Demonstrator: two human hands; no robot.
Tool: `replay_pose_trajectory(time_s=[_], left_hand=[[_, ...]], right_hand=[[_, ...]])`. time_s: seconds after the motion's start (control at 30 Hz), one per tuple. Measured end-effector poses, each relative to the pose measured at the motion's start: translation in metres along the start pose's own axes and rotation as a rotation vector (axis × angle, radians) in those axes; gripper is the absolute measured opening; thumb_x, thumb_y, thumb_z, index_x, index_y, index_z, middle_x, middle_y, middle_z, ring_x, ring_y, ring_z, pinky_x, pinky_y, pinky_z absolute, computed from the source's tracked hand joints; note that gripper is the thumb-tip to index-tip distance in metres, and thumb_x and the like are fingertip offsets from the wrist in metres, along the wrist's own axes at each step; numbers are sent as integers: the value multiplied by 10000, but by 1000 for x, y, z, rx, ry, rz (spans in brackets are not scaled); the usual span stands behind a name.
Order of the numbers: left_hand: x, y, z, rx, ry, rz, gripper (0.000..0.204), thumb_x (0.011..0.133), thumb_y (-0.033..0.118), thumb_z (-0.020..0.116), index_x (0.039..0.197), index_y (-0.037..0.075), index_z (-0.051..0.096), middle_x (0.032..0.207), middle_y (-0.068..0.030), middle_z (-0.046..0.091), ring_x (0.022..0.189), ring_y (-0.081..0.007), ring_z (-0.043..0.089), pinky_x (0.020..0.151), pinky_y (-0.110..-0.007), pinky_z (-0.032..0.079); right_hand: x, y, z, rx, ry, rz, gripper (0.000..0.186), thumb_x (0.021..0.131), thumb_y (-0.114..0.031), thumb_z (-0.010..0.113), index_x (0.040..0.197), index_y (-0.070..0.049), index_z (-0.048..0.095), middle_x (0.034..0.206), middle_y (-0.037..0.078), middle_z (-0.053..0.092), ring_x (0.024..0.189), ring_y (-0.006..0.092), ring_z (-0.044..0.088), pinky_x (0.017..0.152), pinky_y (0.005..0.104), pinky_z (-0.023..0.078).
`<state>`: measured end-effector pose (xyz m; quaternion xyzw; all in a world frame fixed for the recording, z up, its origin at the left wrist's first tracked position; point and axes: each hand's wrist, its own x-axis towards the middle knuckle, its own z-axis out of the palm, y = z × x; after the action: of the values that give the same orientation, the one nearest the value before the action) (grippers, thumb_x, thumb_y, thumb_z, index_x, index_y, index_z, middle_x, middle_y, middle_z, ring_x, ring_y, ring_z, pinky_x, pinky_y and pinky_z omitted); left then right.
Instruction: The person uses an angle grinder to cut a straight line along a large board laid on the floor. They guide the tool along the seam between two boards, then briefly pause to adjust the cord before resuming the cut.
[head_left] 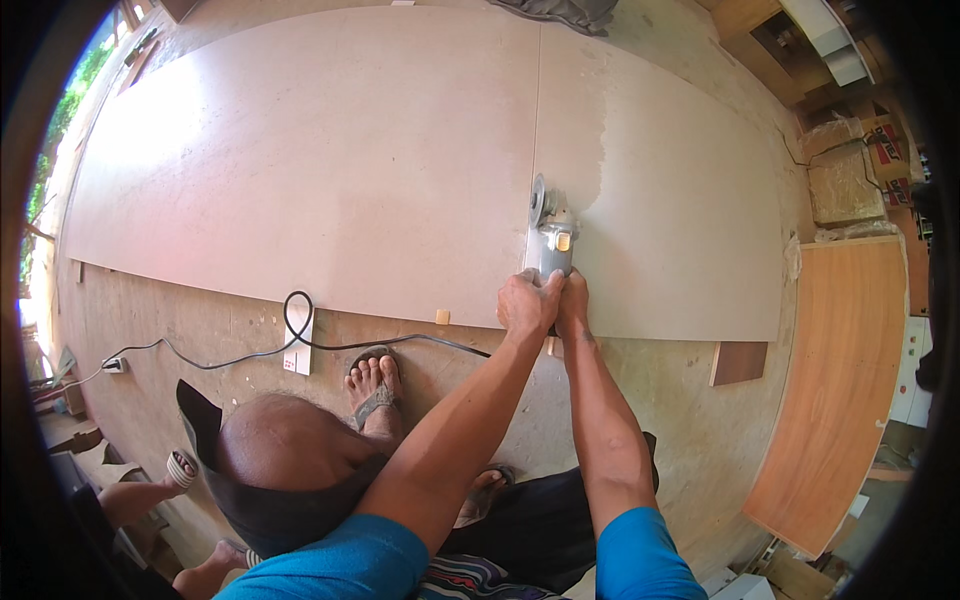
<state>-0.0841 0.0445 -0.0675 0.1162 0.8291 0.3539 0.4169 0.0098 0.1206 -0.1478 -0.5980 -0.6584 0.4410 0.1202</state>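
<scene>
Both my hands grip an angle grinder [553,240] with a grey body and a round disc at its front, over a large pale board [350,150]. My left hand [527,300] is closed round the tool's body, and my right hand [571,298] is closed on it just to the right, partly hidden by the left. The disc is beside a straight seam running up the board, where a lighter dusty patch shows. A black cord [420,339] runs from near my hands across the concrete floor [670,400] to a plug at the left.
My sandalled foot [372,385] and bent knee are below the board. Another person's feet [180,470] are at lower left. A wooden panel [830,390] lies at right, with stacked boxes [870,165] behind it. A small dark board [738,362] sits by the large board's edge.
</scene>
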Motion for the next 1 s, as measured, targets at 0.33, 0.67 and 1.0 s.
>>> replay_pose_trajectory(time_s=[0.33,0.67,1.0], left_hand=[[-6,-5,-1,-10,-20,5,530,881,533,784,1075,41,801,1054,-237,790,1060,-439,751,944,-532,575],[-9,-9,2,-14,55,48,505,888,515,791,1026,30,824,952,-259,787,960,-431,772,875,-497,590],[-4,-7,1,-8,25,28,501,883,522,790,1050,50,806,1019,-234,790,1024,-429,758,921,-516,578]], right_hand=[[-8,3,0,17,-5,-31,453,870,-398,786,1053,13,729,985,264,781,948,434,769,815,493,578],[-13,5,-1,-24,-1,-81,440,862,-387,805,1042,8,730,969,256,782,931,427,774,801,493,583],[-8,9,5,-50,44,-114,407,921,-336,826,1009,46,713,876,154,760,788,223,707,703,414,550]])
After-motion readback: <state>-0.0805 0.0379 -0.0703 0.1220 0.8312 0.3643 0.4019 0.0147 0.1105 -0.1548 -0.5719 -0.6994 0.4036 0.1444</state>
